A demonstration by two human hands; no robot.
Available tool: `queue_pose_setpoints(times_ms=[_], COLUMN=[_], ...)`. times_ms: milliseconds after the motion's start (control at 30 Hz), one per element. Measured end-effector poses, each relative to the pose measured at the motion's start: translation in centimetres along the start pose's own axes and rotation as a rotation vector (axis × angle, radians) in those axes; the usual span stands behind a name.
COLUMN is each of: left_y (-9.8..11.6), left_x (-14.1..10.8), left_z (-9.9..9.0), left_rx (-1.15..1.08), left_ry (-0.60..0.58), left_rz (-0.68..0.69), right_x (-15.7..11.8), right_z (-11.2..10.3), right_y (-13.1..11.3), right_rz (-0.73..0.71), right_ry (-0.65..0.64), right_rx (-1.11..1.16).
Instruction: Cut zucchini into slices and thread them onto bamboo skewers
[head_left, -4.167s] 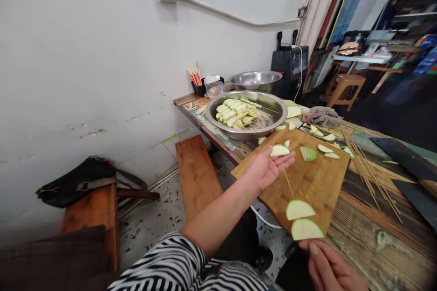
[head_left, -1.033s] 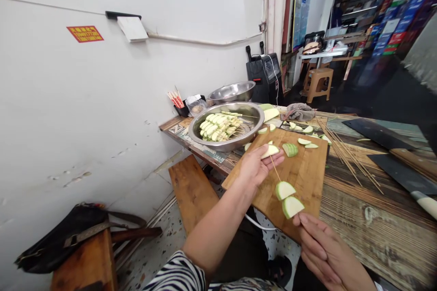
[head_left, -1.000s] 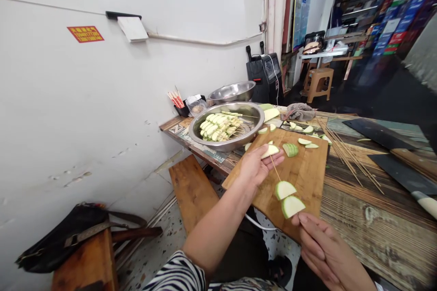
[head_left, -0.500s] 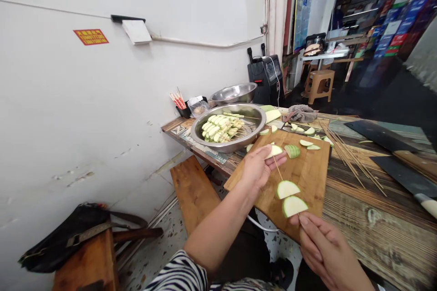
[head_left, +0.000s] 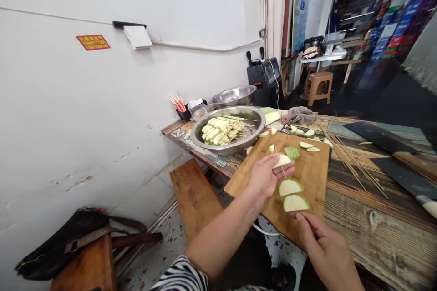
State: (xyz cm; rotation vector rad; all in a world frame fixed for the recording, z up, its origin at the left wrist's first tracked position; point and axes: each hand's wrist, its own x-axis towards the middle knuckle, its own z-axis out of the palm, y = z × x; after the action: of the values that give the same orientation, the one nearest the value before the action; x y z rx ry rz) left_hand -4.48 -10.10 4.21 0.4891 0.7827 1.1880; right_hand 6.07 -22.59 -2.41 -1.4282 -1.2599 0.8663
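Over a wooden cutting board (head_left: pixel 312 177) on a desk (head_left: pixel 362 223), the right hand (head_left: pixel 322 238), closer to the body, pinches the near end of a thin wooden skewer (head_left: pixel 283 171) between thumb and fingers. The skewer's long axis runs away from the body and slightly left, carrying two threaded half-moon slices (head_left: pixel 291 187), pale with green rims. Farther out along that line, the left hand (head_left: pixel 266 175) grips a third slice (head_left: pixel 282 160) between its thumb and extended fingers. The skewer's tip shows past this slice's far edge. Beyond, to the left, a steel bowl (head_left: pixel 228 150) holds filled skewers (head_left: pixel 221 129).
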Motion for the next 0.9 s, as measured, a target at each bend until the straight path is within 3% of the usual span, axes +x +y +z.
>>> queue_pose_setpoints(times_ms=[333, 533, 733, 900], left_y=[-0.2, -0.2, 0.3, -0.6], left_x=[-0.5, -0.9, -0.6, -0.8], left_z=[-0.2, -0.2, -0.8, -1.1], left_rx=[-0.089, -0.077, -0.009, -0.016], left_ry=[-0.07, -0.095, -0.085, -0.099], left_rz=[-0.043, -0.008, -0.031, -0.042], right_x=[0.6, 0.8, 0.3, 0.2], right_z=[-0.7, -1.0, -0.7, -0.9], right_y=[1.6, 1.2, 1.4, 1.6], right_rz=[0.021, -0.01, 0.114, 0.168], right_ry=[-0.043, -0.026, -0.174, -0.187], right_rx=[0.013, -0.01, 0.146, 0.191])
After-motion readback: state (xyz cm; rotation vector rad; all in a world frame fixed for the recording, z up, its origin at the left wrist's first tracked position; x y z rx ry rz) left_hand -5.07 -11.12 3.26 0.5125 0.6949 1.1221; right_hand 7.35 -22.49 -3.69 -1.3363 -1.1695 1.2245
